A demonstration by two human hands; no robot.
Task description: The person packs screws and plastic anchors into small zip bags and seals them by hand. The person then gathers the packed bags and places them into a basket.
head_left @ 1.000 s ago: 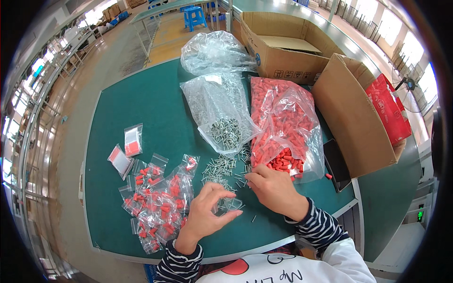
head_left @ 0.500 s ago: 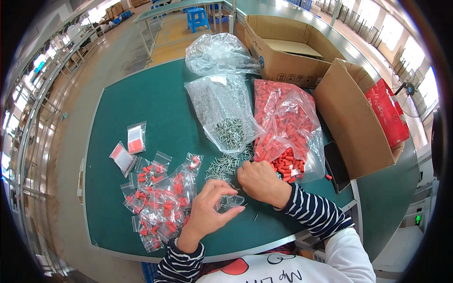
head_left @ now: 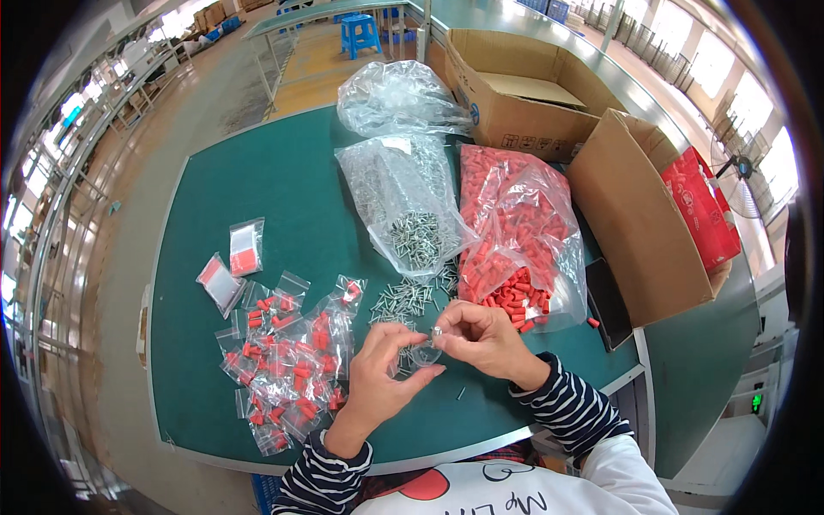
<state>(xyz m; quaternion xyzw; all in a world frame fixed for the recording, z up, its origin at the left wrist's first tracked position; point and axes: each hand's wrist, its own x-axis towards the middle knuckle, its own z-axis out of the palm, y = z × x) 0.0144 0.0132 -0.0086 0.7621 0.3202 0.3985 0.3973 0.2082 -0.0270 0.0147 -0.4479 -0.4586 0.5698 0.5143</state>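
My left hand (head_left: 378,382) is curled round a small clear plastic bag (head_left: 424,355), thumb and fingers at its mouth. Just above that mouth, my right hand (head_left: 491,342) pinches a few small silver screws (head_left: 437,333). Beyond my hands lies a loose pile of screws (head_left: 402,300), spilling from a large clear bag of screws (head_left: 415,239). To its right sits a big clear bag (head_left: 506,193) full of red plastic caps (head_left: 520,294), some at its open end. Filled small zip bags with red caps (head_left: 300,375) are heaped left of my left hand.
Two packs of flat zip bags (head_left: 246,247) lie at the left. Crumpled clear plastic (head_left: 399,99) rests at the back. Cardboard boxes (head_left: 631,215) and a dark tray (head_left: 608,305) line the right side. One stray screw (head_left: 461,394) lies near the table's front edge.
My right hand has moved from the screw pile towards me, to the small bag's mouth, with screws in its fingertips. My left hand stays nearly in place with the bag.
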